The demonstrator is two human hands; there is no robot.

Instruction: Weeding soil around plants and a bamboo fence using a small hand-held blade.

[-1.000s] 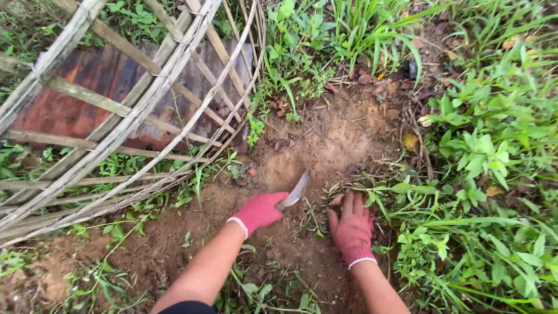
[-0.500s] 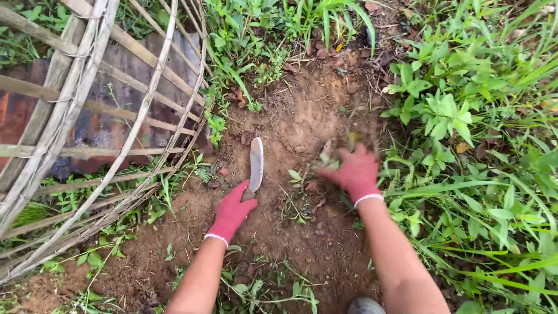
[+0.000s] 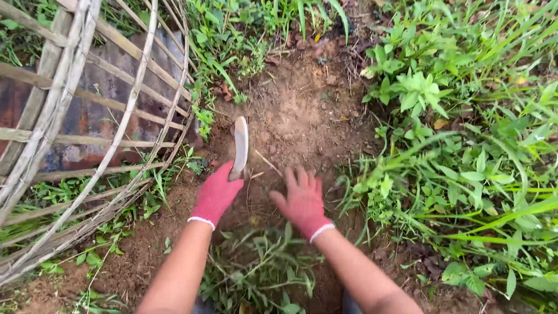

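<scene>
My left hand (image 3: 218, 192), in a red glove, grips the handle of a knife (image 3: 239, 144) whose wide blade points away from me over the bare soil (image 3: 302, 110). In its own red glove, my right hand (image 3: 301, 200) is spread flat and empty just above the dirt, a little right of the knife. A clump of loose cut weeds (image 3: 258, 264) lies between my forearms, close to me.
A woven bamboo frame (image 3: 87, 134) leans over a rusty corrugated sheet (image 3: 93, 116) on the left. Thick green weeds (image 3: 459, 145) border the soil patch on the right, and grass (image 3: 256, 23) grows along its far edge.
My right hand came back from the weeds at the right and now hovers open over the dirt beside the knife. The knife shifted slightly away from me. Cut weeds now lie between my arms.
</scene>
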